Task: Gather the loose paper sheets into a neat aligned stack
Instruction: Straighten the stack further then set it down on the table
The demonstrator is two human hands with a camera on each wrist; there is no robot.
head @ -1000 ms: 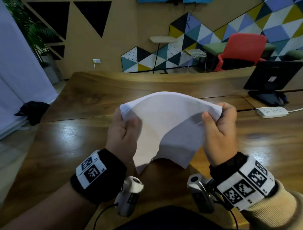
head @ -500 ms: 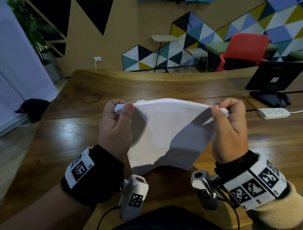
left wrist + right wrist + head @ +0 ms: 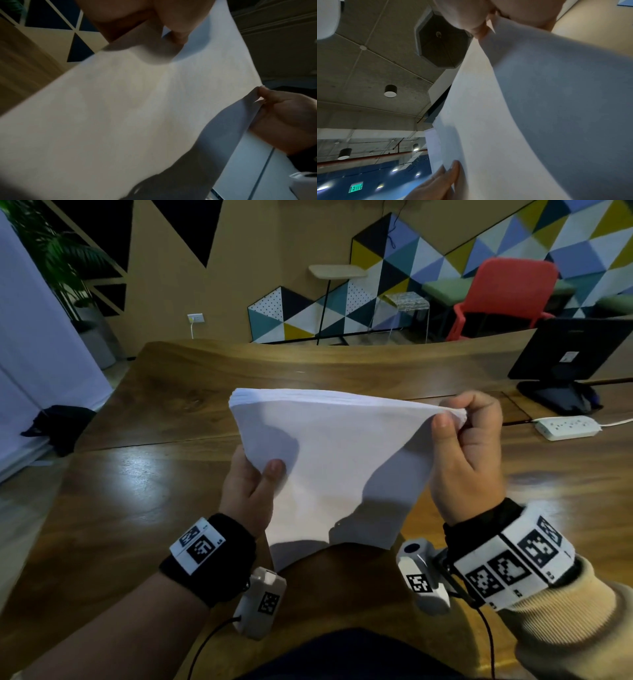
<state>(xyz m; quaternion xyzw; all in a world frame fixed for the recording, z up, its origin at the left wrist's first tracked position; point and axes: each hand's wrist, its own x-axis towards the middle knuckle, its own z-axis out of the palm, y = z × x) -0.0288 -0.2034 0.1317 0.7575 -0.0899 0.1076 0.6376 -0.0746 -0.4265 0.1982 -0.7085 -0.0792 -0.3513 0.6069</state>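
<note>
A stack of white paper sheets [image 3: 335, 460] is held upright above the wooden table [image 3: 137, 501], its top edges bunched together and its lower edge near the tabletop. My left hand [image 3: 255, 484] grips the stack's left side low down, thumb on the front face. My right hand [image 3: 462, 440] pinches the upper right corner between thumb and curled fingers. The left wrist view is filled by the paper stack [image 3: 137, 115], with my right hand [image 3: 283, 115] at its far edge. In the right wrist view the paper stack [image 3: 530, 108] bends away from my right hand's fingers [image 3: 471, 16].
A white power strip [image 3: 567, 426] with its cable lies on the table at the right, behind it a black monitor [image 3: 575, 350] on its stand. A red chair [image 3: 507, 296] stands beyond the table. A dark bundle [image 3: 54, 424] lies at the left.
My left hand slid from the stack's top left corner down to its left side. The sheets' top edges have drawn together and the stack hangs straighter. My right hand keeps its corner.
</note>
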